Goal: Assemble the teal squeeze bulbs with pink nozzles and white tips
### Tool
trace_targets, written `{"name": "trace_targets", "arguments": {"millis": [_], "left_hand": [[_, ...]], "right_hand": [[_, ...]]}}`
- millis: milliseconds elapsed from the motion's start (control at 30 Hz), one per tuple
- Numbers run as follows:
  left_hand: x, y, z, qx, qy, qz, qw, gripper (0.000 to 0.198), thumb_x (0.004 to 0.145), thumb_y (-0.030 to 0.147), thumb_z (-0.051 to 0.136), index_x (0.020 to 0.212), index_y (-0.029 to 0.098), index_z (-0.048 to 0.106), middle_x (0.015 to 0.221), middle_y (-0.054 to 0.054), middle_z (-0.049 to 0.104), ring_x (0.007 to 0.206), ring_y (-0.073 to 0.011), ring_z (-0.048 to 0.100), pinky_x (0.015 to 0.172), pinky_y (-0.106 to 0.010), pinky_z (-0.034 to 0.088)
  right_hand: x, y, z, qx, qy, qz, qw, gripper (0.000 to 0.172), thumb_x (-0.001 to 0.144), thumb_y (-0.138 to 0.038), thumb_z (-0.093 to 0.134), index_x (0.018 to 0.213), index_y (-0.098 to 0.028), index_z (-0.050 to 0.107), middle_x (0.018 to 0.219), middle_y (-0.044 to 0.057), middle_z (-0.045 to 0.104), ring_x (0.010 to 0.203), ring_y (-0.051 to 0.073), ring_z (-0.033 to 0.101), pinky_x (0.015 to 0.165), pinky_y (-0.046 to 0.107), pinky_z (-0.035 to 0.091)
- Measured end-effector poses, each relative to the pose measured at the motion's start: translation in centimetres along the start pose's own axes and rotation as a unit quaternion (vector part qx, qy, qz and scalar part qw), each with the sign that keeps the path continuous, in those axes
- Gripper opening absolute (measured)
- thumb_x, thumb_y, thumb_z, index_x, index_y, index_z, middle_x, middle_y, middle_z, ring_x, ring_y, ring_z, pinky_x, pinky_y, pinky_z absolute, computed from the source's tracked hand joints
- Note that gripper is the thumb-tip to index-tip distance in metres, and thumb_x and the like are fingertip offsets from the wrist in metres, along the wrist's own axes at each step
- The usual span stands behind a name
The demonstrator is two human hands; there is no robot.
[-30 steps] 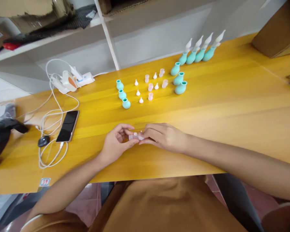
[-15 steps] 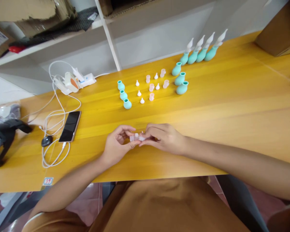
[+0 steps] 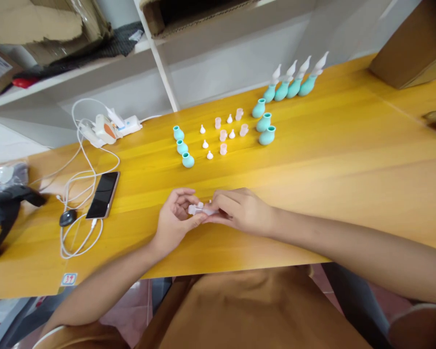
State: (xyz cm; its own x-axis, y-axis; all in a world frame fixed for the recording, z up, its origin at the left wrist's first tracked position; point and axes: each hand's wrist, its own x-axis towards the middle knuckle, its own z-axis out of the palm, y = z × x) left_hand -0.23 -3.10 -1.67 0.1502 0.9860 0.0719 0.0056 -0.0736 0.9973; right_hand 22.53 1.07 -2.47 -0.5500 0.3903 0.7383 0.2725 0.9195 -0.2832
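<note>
Clear plastic piece [image 3: 199, 209] is pinched at its 2 ends by the closed fingertips of the left hand [image 3: 174, 222] and right hand [image 3: 244, 213], low over the yellow table [image 3: 312, 194], seemingly to steady it.

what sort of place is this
Likely a small assembly or packing bench: rows of teal bulbs and pink parts laid out on a yellow table, cardboard boxes on a shelf behind, left hand and right hand holding a small clear piece.
</note>
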Motion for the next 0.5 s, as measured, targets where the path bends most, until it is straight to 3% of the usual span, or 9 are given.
{"name": "trace_targets", "arguments": {"millis": [100,200,267,367,433,500], "left_hand": [[0.3,0.1,-0.3,-0.004,0.001,-0.005,1.000,0.059,0.078,0.043,0.099,0.117,0.023,0.060,0.102,-0.002,0.073,0.091,-0.0154,0.075,0.085,-0.029,0.061],[0.8,0.4,-0.6,-0.010,0.007,0.010,1.000,0.057,0.081,0.038,0.096,0.120,0.023,0.058,0.100,0.000,0.070,0.097,-0.0183,0.079,0.088,-0.031,0.063],[1.1,0.5,-0.7,-0.012,0.007,0.021,1.000,0.056,0.083,0.037,0.095,0.122,0.024,0.057,0.099,0.001,0.067,0.099,-0.0217,0.081,0.089,-0.034,0.065],[1.5,0.5,-1.0,-0.006,0.007,0.039,0.999,0.056,0.085,0.038,0.093,0.123,0.025,0.055,0.102,0.001,0.063,0.094,-0.0207,0.082,0.087,-0.034,0.065],[1.6,0.4,-1.3,0.007,0.001,0.046,0.999,0.055,0.087,0.039,0.091,0.125,0.025,0.054,0.105,0.001,0.063,0.090,-0.0181,0.081,0.084,-0.032,0.064],[1.7,0.2,-1.5,0.021,-0.009,0.049,0.999,0.054,0.089,0.038,0.089,0.128,0.024,0.055,0.104,0.000,0.064,0.086,-0.0153,0.078,0.080,-0.030,0.062]], "right_hand": [[0.2,0.5,-0.9,-0.042,-0.020,-0.043,0.998,0.044,0.110,-0.060,0.061,0.102,-0.017,0.067,0.081,0.002,0.074,0.062,0.013,0.064,0.056,0.028,0.042],[0.5,2.6,-2.9,-0.114,-0.049,-0.028,0.992,0.043,0.115,-0.051,0.054,0.087,-0.020,0.065,0.072,0.002,0.070,0.059,0.014,0.059,0.057,0.032,0.036],[1.0,4.7,-4.6,-0.162,-0.037,0.053,0.985,0.042,0.118,-0.040,0.044,0.088,-0.020,0.065,0.074,0.004,0.070,0.062,0.016,0.060,0.060,0.033,0.035],[1.7,8.0,-6.9,-0.205,0.030,0.197,0.958,0.033,0.117,-0.033,0.039,0.116,-0.017,0.068,0.096,0.009,0.076,0.082,0.021,0.069,0.070,0.032,0.042],[1.7,10.0,-7.9,-0.250,0.058,0.264,0.930,0.033,0.115,-0.040,0.046,0.123,-0.015,0.066,0.108,0.013,0.074,0.088,0.023,0.069,0.072,0.033,0.043],[1.2,11.7,-8.4,-0.299,0.069,0.307,0.901,0.044,0.111,-0.054,0.054,0.122,-0.013,0.066,0.118,0.019,0.070,0.086,0.023,0.067,0.070,0.032,0.041]]}}
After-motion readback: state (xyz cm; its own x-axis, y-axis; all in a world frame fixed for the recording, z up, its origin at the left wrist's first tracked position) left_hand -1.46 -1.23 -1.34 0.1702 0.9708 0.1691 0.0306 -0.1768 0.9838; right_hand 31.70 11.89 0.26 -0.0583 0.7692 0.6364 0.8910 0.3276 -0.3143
